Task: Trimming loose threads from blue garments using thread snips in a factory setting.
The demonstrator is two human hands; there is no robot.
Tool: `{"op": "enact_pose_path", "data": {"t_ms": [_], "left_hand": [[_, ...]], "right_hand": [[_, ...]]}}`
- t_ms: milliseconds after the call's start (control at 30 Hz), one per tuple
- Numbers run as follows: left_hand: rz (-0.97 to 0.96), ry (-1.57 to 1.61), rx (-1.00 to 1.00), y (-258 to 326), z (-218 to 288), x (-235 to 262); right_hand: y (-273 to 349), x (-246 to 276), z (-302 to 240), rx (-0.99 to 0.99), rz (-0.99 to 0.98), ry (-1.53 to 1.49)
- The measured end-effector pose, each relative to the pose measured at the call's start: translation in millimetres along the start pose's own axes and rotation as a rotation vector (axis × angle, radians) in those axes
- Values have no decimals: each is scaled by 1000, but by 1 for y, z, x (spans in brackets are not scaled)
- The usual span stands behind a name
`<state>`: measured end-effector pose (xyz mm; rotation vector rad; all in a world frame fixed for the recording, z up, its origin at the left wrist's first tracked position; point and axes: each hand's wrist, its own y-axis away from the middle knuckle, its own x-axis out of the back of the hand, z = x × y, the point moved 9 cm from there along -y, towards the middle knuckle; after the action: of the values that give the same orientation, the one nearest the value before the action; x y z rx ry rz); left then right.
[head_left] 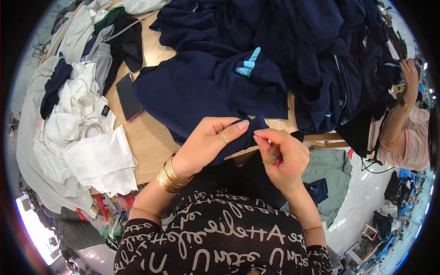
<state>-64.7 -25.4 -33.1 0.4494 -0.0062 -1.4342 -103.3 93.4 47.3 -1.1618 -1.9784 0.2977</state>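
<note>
Left grip, a bare hand with a gold ring and stacked gold-coloured bangles at the wrist; thumb and fingers clamped on the near edge of a dark navy fabric garment; fingers behind the cloth hidden. Right grip, a bare hand; thumb and forefinger pinched together at the same edge, just beside the left; a small red-and-tan object within its curled fingers, mostly covered, kind hard to make out.

Navy garment, on the desk in front of the wearer, long axis roughly left to right, the held part pointing toward the wearer and reaching the desk's near edge; folds conceal its full shape; a pale-blue fabric strip on its far part, tilted up and to the right.

Pale wooden desk; bare strip left of the garment, small bare patches beyond it and to its right. Black-screened phone, touching or just beside the garment's left side, which cannot be told; heap of white fabric garments farther left, overhanging the near edge; large navy fabric heap beyond and right, cut off above; another person's hand at far right, near the dark rim.
</note>
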Motion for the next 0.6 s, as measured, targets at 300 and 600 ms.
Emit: {"op": "enact_pose_path", "data": {"t_ms": [300,600], "left_hand": [[56,-12,-19,0,3,1],[20,36,-8,0,5,0]], "right_hand": [[5,-3,41,-553,-2,-496],[2,14,17,-169,-67,80]]}}
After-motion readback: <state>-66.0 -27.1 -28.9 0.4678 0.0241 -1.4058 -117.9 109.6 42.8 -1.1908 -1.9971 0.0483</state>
